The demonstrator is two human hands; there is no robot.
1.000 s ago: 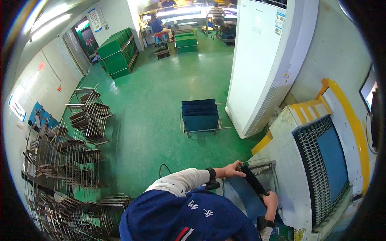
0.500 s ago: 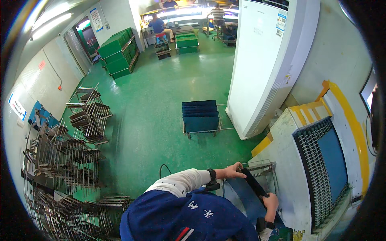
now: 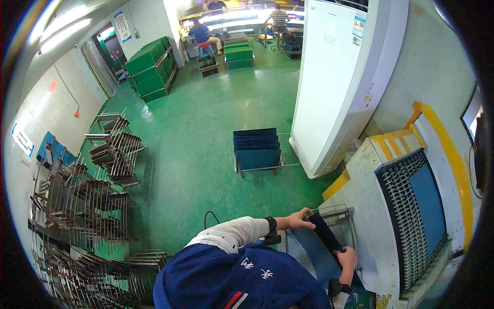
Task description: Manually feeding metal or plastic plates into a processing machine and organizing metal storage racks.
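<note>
At the lower right, a dark, flat panel (image 3: 325,234) slants between my two hands, seen nearly edge-on. The fingers of my left hand (image 3: 300,220) are closed on its far end, while my right hand (image 3: 348,258) grips the near end. Beside it is a broad blue panel (image 3: 315,251), partly covered by my sleeve and arms. Both panels are at a metal wire rack (image 3: 337,210), whose lower part is hidden. Whether the dark piece is one panel or several pressed together I cannot make out.
Right of my hands, a roller conveyor (image 3: 404,221) carries another blue panel (image 3: 428,206). A tall white cabinet unit (image 3: 329,77) stands ahead. A rack of blue panels (image 3: 257,158) sits on the green floor. Metal racks (image 3: 87,206) crowd the left; people sit working far back.
My hands keep their hold on the dark panel with barely any movement. The blue panel on the conveyor has slid slightly to the right.
</note>
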